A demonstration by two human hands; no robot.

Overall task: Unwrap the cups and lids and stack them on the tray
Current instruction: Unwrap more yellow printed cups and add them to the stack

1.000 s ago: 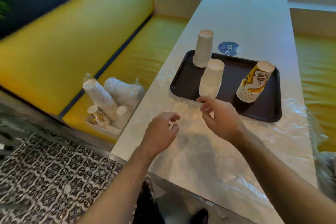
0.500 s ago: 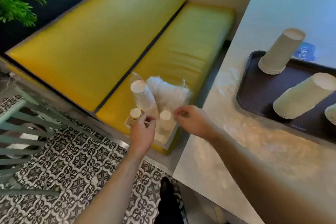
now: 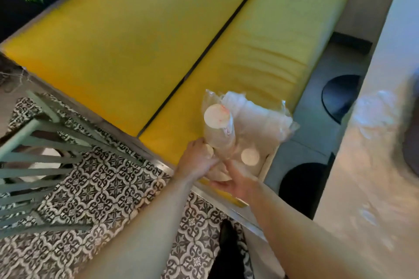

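A tall stack of cups in clear plastic wrap (image 3: 217, 130) stands tilted in a small cardboard box (image 3: 267, 164) on the yellow bench seat. My left hand (image 3: 196, 162) grips the lower part of this stack from the left. From below and to the right, my right hand (image 3: 237, 184) holds its base with the thumb up against the wrap. A bulky wrapped pack of white lids (image 3: 256, 119) leans behind it. A shorter cup stack (image 3: 250, 157) shows its round end in the box. A sliver of the dark tray (image 3: 413, 142) shows at the right edge.
The pale table (image 3: 374, 176) runs down the right side with crumpled plastic film (image 3: 376, 108) on it. The yellow bench (image 3: 260, 52) fills the upper middle. A green chair (image 3: 27, 165) stands on the patterned floor at left. Dark round table bases (image 3: 340, 95) sit under the table.
My view has swung left from the tray to the bench. Both hands have left the table and reached down to the box, where they now hold the tall wrapped cup stack.
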